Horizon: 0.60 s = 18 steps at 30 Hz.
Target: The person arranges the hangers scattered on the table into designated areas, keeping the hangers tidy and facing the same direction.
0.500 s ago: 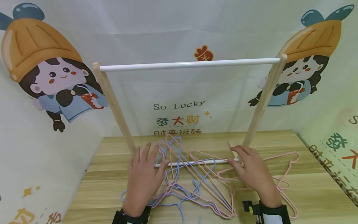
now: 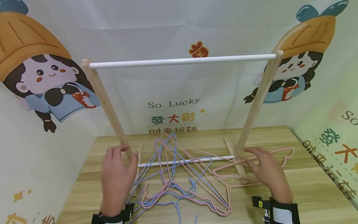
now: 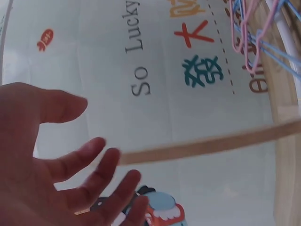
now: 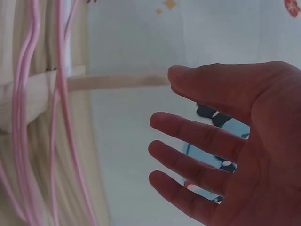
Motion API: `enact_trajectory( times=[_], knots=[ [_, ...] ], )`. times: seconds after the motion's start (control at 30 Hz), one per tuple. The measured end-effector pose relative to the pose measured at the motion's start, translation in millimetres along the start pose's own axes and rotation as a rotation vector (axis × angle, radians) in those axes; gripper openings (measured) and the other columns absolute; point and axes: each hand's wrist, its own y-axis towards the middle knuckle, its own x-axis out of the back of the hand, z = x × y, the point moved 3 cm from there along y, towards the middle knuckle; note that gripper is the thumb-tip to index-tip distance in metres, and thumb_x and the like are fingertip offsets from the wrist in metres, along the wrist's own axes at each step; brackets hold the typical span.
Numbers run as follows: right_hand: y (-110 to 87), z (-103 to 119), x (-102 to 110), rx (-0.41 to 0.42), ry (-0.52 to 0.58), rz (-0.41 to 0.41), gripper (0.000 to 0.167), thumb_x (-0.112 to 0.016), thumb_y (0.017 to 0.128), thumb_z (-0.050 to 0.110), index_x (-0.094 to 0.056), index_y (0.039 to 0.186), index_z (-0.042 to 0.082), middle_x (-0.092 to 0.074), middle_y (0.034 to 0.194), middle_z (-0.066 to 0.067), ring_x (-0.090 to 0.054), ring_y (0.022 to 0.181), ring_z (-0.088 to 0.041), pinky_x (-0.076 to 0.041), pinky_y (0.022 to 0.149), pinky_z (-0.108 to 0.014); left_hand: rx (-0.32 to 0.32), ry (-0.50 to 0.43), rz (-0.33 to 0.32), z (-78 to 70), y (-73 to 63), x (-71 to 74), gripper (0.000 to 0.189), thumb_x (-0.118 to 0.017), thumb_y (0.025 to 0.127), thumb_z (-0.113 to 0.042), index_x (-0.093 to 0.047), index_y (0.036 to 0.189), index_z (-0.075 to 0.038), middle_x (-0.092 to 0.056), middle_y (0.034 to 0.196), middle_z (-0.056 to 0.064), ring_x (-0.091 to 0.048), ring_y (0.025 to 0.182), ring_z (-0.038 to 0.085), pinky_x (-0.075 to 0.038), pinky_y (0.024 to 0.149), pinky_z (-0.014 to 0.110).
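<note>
I have the left hand (image 2: 117,175) and right hand (image 2: 267,171) near either end of the rack (image 2: 181,61), fingers released, pink and blue hangers (image 2: 168,184) tangled on the desk (image 2: 84,194).

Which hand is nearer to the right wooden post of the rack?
Right. The right hand is beside the lower end of that post; the left hand is opposite, beside the left post.
</note>
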Motion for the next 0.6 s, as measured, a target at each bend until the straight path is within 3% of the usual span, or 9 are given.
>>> enact_trajectory(
  times=[0.13,0.23,0.43,0.6],
  knots=[
    [-1.7,-15.1,-2.6,-0.033,0.019,0.039,0.039,-0.083,0.097,0.009,-0.073,0.132,-0.005,-0.070,0.131,-0.034,-0.065,0.119,-0.060,-0.051,0.098,-0.072,0.037,-0.043,-0.087,18.4,4.3,4.5,0.040,-0.081,0.094,-0.015,-0.064,0.121,0.008,-0.061,0.117,0.029,-0.062,0.106,0.051,-0.051,0.080,0.064],
    [-2.1,-21.8,-2.6,-0.057,0.023,0.065,0.041,-0.083,0.098,0.012,-0.071,0.133,-0.007,-0.067,0.135,-0.037,-0.062,0.123,-0.062,-0.049,0.099,-0.074,0.054,-0.118,-0.103,33.8,8.0,3.9,0.052,-0.081,0.095,-0.014,-0.058,0.134,0.011,-0.057,0.126,0.032,-0.061,0.113,0.051,-0.050,0.088,0.062],
    [-8.0,-32.0,-0.2,-0.117,0.018,0.113,0.046,-0.080,0.102,0.016,-0.067,0.137,-0.009,-0.065,0.138,-0.038,-0.058,0.126,-0.064,-0.048,0.097,-0.076,0.202,-0.380,0.057,60.8,16.6,-16.3,0.077,-0.077,0.103,-0.017,-0.036,0.166,0.001,-0.046,0.158,0.026,-0.052,0.140,0.048,-0.043,0.109,0.066],
    [-10.3,-40.3,2.5,-0.135,0.011,0.138,0.048,-0.078,0.103,0.020,-0.066,0.138,-0.010,-0.065,0.138,-0.038,-0.059,0.125,-0.065,-0.048,0.096,-0.076,0.254,-0.543,0.212,75.6,24.6,-35.1,0.075,-0.063,0.114,-0.023,-0.022,0.174,-0.007,-0.037,0.168,0.025,-0.044,0.151,0.047,-0.042,0.113,0.071]
  ],
)
